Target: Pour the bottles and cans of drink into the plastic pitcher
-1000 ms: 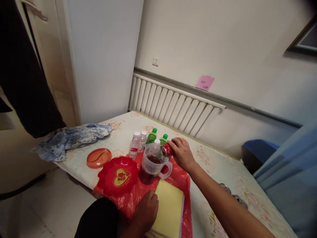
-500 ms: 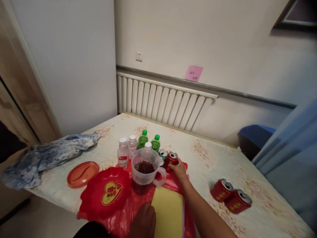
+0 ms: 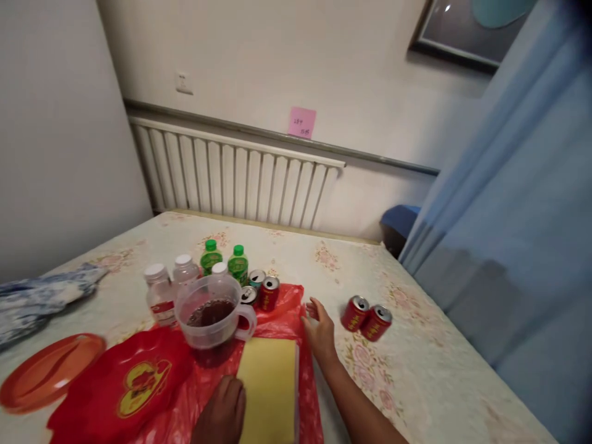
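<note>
My right hand (image 3: 319, 333) hovers open and empty over the table, between the upright red can (image 3: 269, 292) on the red plastic bag (image 3: 282, 308) and two red cans (image 3: 367, 316) lying further right. My left hand (image 3: 222, 414) rests with curled fingers against the near left edge of a yellow pad (image 3: 268, 388). A clear plastic jug (image 3: 210, 311) holding dark liquid stands just left of the red can.
Behind the jug stand two clear bottles (image 3: 169, 287), two green bottles (image 3: 224, 259) and other opened cans (image 3: 253, 283). A red heart-print dish (image 3: 124, 382) and an orange plate (image 3: 46, 370) lie at the near left, a blue cloth (image 3: 32, 299) beyond. A blue curtain (image 3: 509, 246) hangs right; a radiator (image 3: 231, 179) lines the wall.
My right hand stopped tilting the red can over the jug, stood it upright beside the jug, let go and moved right toward the two lying cans. The view swung right.
</note>
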`<state>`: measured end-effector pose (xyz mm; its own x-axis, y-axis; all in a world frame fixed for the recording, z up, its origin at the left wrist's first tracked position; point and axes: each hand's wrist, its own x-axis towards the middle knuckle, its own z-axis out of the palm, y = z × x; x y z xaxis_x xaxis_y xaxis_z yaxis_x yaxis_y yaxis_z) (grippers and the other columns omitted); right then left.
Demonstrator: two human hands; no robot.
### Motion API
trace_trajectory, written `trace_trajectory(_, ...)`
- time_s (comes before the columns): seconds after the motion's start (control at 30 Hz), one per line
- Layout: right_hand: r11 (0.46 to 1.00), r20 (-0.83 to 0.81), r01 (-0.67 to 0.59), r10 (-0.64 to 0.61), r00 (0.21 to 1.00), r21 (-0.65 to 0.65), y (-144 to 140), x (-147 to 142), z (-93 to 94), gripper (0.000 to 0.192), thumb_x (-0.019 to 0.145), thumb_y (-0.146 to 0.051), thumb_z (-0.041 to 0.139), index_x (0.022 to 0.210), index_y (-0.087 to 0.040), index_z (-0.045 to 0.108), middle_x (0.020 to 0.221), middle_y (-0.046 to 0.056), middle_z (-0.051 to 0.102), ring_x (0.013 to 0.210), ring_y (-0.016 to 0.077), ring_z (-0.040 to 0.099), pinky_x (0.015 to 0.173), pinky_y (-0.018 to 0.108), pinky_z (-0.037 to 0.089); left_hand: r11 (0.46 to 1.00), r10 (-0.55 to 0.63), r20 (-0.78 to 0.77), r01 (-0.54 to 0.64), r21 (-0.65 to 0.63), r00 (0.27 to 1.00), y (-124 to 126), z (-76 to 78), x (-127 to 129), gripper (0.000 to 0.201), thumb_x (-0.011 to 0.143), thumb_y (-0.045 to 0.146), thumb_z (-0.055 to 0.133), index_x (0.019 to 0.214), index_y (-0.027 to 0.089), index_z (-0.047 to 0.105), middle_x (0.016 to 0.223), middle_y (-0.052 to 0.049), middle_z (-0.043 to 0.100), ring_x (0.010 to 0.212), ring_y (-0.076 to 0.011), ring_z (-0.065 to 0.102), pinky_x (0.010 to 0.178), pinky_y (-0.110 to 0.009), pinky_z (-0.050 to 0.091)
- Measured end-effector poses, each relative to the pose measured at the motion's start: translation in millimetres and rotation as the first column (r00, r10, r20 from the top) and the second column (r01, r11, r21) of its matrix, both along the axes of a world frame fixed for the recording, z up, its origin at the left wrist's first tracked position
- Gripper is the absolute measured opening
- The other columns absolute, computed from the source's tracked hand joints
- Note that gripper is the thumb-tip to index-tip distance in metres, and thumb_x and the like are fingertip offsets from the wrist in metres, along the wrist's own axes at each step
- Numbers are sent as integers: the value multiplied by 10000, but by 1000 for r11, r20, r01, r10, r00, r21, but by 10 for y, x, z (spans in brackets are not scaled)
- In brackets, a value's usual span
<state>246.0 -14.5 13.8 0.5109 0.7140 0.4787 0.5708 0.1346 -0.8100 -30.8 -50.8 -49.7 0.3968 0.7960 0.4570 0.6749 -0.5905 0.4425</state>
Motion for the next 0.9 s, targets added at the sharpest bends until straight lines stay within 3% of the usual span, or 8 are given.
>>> trace_trajectory(0.07, 988, 6, 154, -154, 988, 23, -430, 270, 1, 408, 778, -326, 586, 1153, -167, 588, 1017, 103, 701, 911, 230, 675, 870, 372, 528, 1000, -7, -2, 7, 18, 1000, 21, 8, -3, 240, 985, 257, 343, 881, 244, 558, 876, -21, 608, 850, -177, 626, 788, -317, 511)
trace_trajectory(0.13, 937, -16, 348, -348, 937, 28, -802, 589, -24, 369, 791, -405, 581, 1070, -165, 605, 941, 94, 688, 847, 240, 658, 830, 386, 521, 1000, -7, -13, 8, 20, 1000, 35, 12, -6, 238, 984, 271, 348, 877, 242, 559, 879, -21, 609, 842, -174, 629, 766, -301, 511)
trace_trajectory(0.2, 861, -49, 509, -508, 860, 17, -1057, 929, -67, 424, 763, -457, 609, 1056, -151, 588, 919, 91, 669, 821, 247, 631, 811, 400, 505, 1000, -5, -29, 6, 8, 1000, 43, 18, -9, 233, 983, 290, 360, 868, 240, 556, 881, -18, 610, 822, -168, 632, 735, -284, 508)
trace_trajectory(0.27, 805, -70, 593, -592, 803, -6, -1176, 1247, -115, 551, 697, -495, 654, 1107, -136, 567, 987, 110, 655, 868, 261, 614, 813, 403, 493, 1000, -6, -41, 6, 1, 999, 48, 30, -10, 228, 982, 311, 370, 872, 240, 557, 872, -14, 608, 800, -166, 632, 718, -280, 504)
trace_trajectory(0.37, 820, -81, 569, -573, 816, -60, -1144, 1602, -179, 682, 567, -486, 723, 1131, -134, 569, 1067, 133, 653, 910, 283, 623, 788, 387, 498, 1000, -6, -41, 7, 13, 999, 51, 50, -5, 230, 983, 331, 372, 889, 239, 560, 863, -14, 602, 797, -175, 629, 726, -293, 501)
trace_trajectory(0.5, 873, -106, 474, -486, 868, -115, -957, 1788, -222, 626, 498, -419, 743, 1062, -180, 613, 982, 70, 708, 883, 284, 658, 762, 361, 505, 1000, -3, -51, 3, 2, 999, 43, 56, 1, 228, 989, 314, 361, 902, 243, 559, 865, -14, 598, 803, -174, 625, 730, -292, 498)
trace_trajectory(0.7, 886, -115, 452, -462, 879, -105, -890, 1726, -177, 492, 547, -418, 698, 971, -173, 653, 834, 40, 729, 829, 297, 669, 741, 367, 503, 999, 13, -69, -16, -41, 998, 37, 53, 1, 241, 988, 302, 347, 887, 241, 557, 868, -9, 585, 789, -167, 622, 732, -292, 489)
trace_trajectory(0.9, 896, -66, 442, -445, 893, -52, -1074, 1395, -41, 594, 566, -426, 719, 1078, -138, 636, 963, 93, 716, 860, 300, 659, 752, 393, 520, 998, 20, -67, -24, -65, 998, 13, 104, 16, 259, 991, 296, 331, 875, 238, 554, 862, -9, 574, 774, -167, 613, 720, -304, 465)
